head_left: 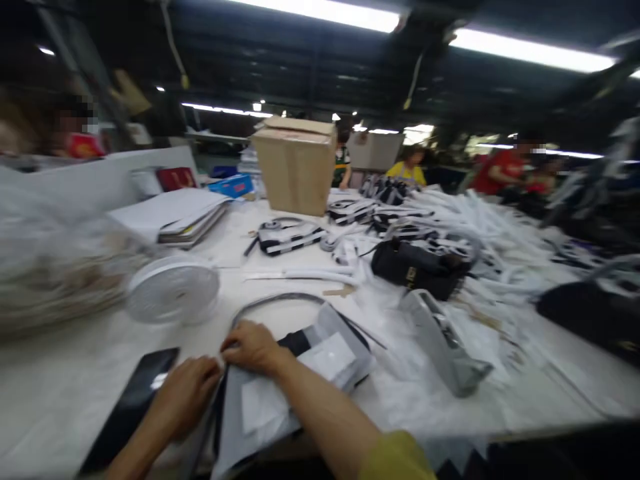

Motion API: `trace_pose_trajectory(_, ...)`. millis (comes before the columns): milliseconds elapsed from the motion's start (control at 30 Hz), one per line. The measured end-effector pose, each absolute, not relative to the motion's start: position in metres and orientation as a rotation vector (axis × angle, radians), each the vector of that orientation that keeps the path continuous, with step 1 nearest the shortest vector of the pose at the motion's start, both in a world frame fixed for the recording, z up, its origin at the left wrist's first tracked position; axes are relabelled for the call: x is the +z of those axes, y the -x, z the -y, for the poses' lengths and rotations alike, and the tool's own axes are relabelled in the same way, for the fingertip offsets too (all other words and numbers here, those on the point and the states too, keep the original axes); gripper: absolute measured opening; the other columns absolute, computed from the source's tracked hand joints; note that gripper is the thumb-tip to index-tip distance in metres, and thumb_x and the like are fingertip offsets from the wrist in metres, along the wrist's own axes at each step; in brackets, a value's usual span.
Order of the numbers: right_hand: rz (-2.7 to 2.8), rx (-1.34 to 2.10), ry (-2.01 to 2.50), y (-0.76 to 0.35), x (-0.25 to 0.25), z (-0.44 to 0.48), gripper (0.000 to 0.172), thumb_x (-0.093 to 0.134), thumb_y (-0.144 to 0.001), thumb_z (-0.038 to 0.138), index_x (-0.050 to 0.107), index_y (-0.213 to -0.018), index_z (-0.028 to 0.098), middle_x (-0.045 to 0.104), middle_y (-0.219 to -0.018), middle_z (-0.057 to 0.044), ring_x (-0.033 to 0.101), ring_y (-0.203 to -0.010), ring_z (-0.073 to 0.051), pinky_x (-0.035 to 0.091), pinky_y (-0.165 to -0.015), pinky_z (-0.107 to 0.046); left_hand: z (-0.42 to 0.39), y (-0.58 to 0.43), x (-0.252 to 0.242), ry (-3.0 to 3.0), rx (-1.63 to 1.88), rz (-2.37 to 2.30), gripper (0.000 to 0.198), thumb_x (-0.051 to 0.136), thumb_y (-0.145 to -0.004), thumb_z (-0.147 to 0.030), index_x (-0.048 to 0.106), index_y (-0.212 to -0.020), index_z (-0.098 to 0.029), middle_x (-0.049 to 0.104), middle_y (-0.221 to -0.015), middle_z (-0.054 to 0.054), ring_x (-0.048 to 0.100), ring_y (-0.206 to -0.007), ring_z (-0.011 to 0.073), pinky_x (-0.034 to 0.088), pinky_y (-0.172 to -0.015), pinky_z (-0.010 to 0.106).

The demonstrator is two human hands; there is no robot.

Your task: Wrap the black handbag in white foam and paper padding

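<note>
A grey bag (345, 327) with black parts lies at the table's front, white paper or wrapping (327, 360) on top of it. Its dark grey strap (280, 298) arcs behind it and runs down to my fingers. My right hand (255, 347) reaches across the bag and pinches the strap at the bag's left corner. Close beside it, my left hand (193, 387) is closed on the same strap, fingertips almost touching the right ones. The exact grip is small and blurred. A black phone-like slab (135, 393) lies left of my left hand.
A clear plastic reel (173, 290) sits behind my hands, with a stack of papers (175, 213) and a cardboard box (295, 167) farther back. Rightward are a grey bag piece (443, 343), a black bag (420, 267) and heaped white strips (480, 220). Several co-workers sit beyond.
</note>
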State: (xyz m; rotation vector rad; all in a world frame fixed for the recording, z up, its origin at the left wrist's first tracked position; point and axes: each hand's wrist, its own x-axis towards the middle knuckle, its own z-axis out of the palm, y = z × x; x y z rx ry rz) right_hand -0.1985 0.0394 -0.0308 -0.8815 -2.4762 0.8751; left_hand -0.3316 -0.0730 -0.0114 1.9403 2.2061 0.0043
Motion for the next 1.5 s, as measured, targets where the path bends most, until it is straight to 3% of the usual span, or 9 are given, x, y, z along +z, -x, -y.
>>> trace_pose_trajectory(167,2.339,1.018,0.827,0.199,-0.041,-0.032,0.013,0.069,-0.080,0.029,0.078,-0.089,0.025,0.068,-0.090,-0.002,0.062,-0.088,-0.019,0.046,-0.084,-0.030,0.073,0.336,-0.020,-1.959,0.018,-2.183,0.025,0.044,-0.091,-0.023,0.069,-0.087,-0.020,0.071,-0.095,0.010,0.063,-0.096,0.0259,0.043,-0.085,0.035)
trace_pose_trajectory(333,2.161,1.113,0.878,0.196,-0.025,-0.039,0.034,0.049,-0.094,0.038,0.074,-0.102,0.016,0.073,-0.095,-0.007,0.066,-0.089,-0.018,0.049,-0.082,-0.028,0.084,0.328,-0.013,-1.943,0.410,-2.240,0.040,0.042,-0.092,-0.020,0.055,-0.130,-0.015,0.061,-0.132,0.014,0.057,-0.121,0.0251,0.040,-0.105,0.039)
trace_pose_trajectory(567,2.131,1.147,0.906,0.150,0.053,-0.058,0.052,0.039,-0.096,0.054,0.069,-0.118,0.017,0.072,-0.115,-0.011,0.066,-0.108,-0.023,0.047,-0.098,-0.039,0.111,0.295,-0.001,-1.990,0.696,-2.038,0.059,0.042,-0.098,-0.047,0.037,-0.147,-0.015,0.038,-0.155,0.017,0.032,-0.145,0.0283,0.030,-0.119,0.047)
trace_pose_trajectory(767,2.572,0.430,1.015,0.044,0.052,-0.037,0.051,0.041,-0.098,0.049,0.055,-0.138,0.022,0.052,-0.147,-0.012,0.042,-0.140,-0.026,0.029,-0.117,-0.050,0.152,0.254,-0.012,-2.329,0.595,-1.767,0.101,0.066,-0.080,-0.063,0.011,-0.156,-0.024,0.019,-0.162,0.016,0.015,-0.150,0.0342,0.022,-0.120,0.058)
trace_pose_trajectory(833,2.651,0.289,1.223,0.015,0.024,-0.032,0.052,0.042,-0.098,0.046,0.052,-0.142,0.019,0.047,-0.150,-0.015,0.037,-0.143,-0.029,0.027,-0.117,-0.054,0.157,0.244,-0.023,-2.421,0.471,-1.776,0.111,0.079,-0.072,-0.051,0.012,-0.156,-0.023,0.022,-0.161,0.017,0.018,-0.149,0.0362,0.022,-0.119,0.060)
trace_pose_trajectory(933,2.710,0.272,1.453,-0.008,-0.012,-0.028,0.057,0.040,-0.098,0.042,0.046,-0.146,0.012,0.040,-0.154,-0.016,0.032,-0.146,-0.031,0.028,-0.117,-0.053,0.153,0.242,-0.039,-2.523,0.319,-1.885,0.096,0.071,-0.078,-0.014,0.014,-0.156,-0.023,0.027,-0.160,0.014,0.025,-0.148,0.0311,0.027,-0.118,0.056)
trace_pose_trajectory(1033,2.657,0.308,1.571,-0.008,-0.021,-0.022,0.061,0.039,-0.098,0.042,0.042,-0.148,0.008,0.034,-0.158,-0.016,0.029,-0.147,-0.031,0.028,-0.118,-0.047,0.140,0.254,-0.047,-2.623,0.300,-1.918,0.092,0.055,-0.077,0.000,0.013,-0.156,-0.024,0.030,-0.159,0.010,0.029,-0.146,0.0272,0.031,-0.117,0.052)
trace_pose_trajectory(1300,2.508,0.339,1.813,0.005,0.001,0.020,0.062,0.043,-0.096,0.044,0.041,-0.150,0.013,0.031,-0.159,-0.013,0.029,-0.145,-0.038,0.034,-0.110,-0.058,0.133,0.281,-0.046,-2.710,0.454,-1.762,0.101,0.051,-0.067,0.003,0.016,-0.155,-0.033,0.036,-0.156,0.003,0.041,-0.141,0.0246,0.036,-0.115,0.045)
trace_pose_trajectory(1500,2.405,0.415,1.809,-0.005,-0.003,0.031,0.060,0.048,-0.094,0.046,0.047,-0.147,0.018,0.036,-0.157,-0.011,0.030,-0.145,-0.037,0.029,-0.113,-0.060,0.137,0.286,-0.041,-2.564,0.665,-1.759,0.082,0.063,-0.079,-0.017,0.030,-0.151,-0.036,0.046,-0.151,0.000,0.047,-0.136,0.0236,0.035,-0.115,0.041)
